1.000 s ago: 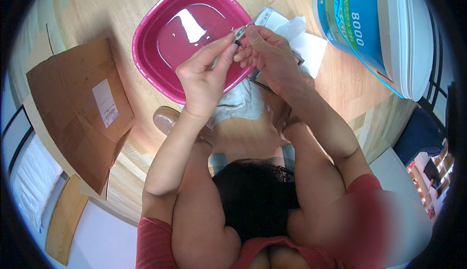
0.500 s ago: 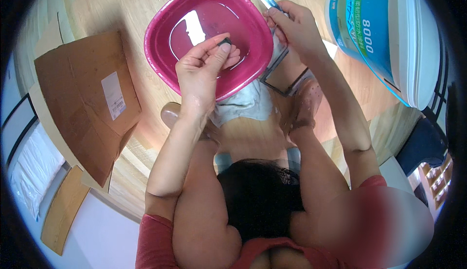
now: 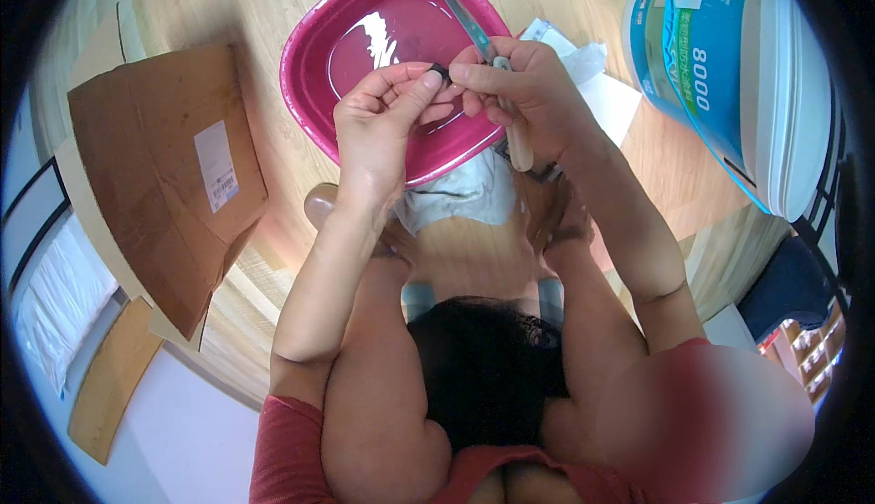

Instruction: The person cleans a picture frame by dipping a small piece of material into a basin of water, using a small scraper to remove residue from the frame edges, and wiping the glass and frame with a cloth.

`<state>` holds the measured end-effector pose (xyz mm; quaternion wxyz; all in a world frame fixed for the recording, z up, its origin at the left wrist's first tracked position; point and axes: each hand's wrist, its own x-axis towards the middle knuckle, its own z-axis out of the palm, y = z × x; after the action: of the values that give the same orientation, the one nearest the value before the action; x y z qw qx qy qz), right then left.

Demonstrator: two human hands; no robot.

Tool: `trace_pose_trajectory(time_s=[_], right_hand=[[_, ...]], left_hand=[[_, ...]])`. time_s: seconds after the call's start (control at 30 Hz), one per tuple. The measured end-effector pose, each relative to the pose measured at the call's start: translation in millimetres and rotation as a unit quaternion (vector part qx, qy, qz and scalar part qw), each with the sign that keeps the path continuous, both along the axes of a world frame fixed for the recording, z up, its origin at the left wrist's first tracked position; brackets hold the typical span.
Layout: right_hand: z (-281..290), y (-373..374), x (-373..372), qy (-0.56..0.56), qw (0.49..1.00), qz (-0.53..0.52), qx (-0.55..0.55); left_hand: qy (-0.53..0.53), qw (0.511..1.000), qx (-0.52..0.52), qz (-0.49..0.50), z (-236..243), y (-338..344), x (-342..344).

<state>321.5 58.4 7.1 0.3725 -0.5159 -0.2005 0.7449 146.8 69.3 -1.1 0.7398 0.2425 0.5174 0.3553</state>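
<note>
Over the magenta basin [image 3: 305,85], which holds shallow water, my two hands meet. My left hand [image 3: 383,108] pinches a small dark piece [image 3: 441,72] between thumb and fingertips. My right hand [image 3: 519,85] is closed on a knife [image 3: 468,23], with its pale handle against the palm and its narrow blade pointing up and away to the left. The right thumb and fingertip also touch the dark piece's right end. What exactly the piece is, I cannot make out. A wet grey-white cloth [image 3: 460,196] lies below the basin's near rim.
A brown cardboard box [image 3: 150,158] stands on the left. At the far right is a large blue-and-white bucket [image 3: 706,44] with a blue handle. White paper [image 3: 612,108] lies right of the basin. Most of a dark rectangular frame is hidden under my right wrist.
My right hand has moved left to meet the left hand at the dark piece. The knife has swung with it, its blade now above the basin. The view has shifted slightly.
</note>
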Motion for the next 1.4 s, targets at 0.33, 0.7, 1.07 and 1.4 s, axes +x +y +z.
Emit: trace_pose_trajectory(time_s=[0.33, 0.7, 1.07, 1.4], right_hand=[[-15.4, 0.4, -12.1, 0.057, 0.996, -0.053, -0.032], [-13.8, -2.0, -21.5, -0.092, 0.988, -0.024, 0.12], [-9.3, -6.0, -9.9, -0.093, 0.994, 0.017, 0.054], [-10.3, -15.3, -10.0, -0.125, 0.981, 0.001, 0.149]], left_hand=[[-0.093, 0.986, -0.137, 0.03, -3.4, 2.4, -7.3], [-0.061, 0.995, -0.068, 0.041, -3.2, -3.3, -8.1], [-0.037, 0.997, -0.053, 0.052, -4.5, -3.8, -19.6], [-0.07, 0.99, -0.078, 0.095, -6.4, 0.1, -26.2]])
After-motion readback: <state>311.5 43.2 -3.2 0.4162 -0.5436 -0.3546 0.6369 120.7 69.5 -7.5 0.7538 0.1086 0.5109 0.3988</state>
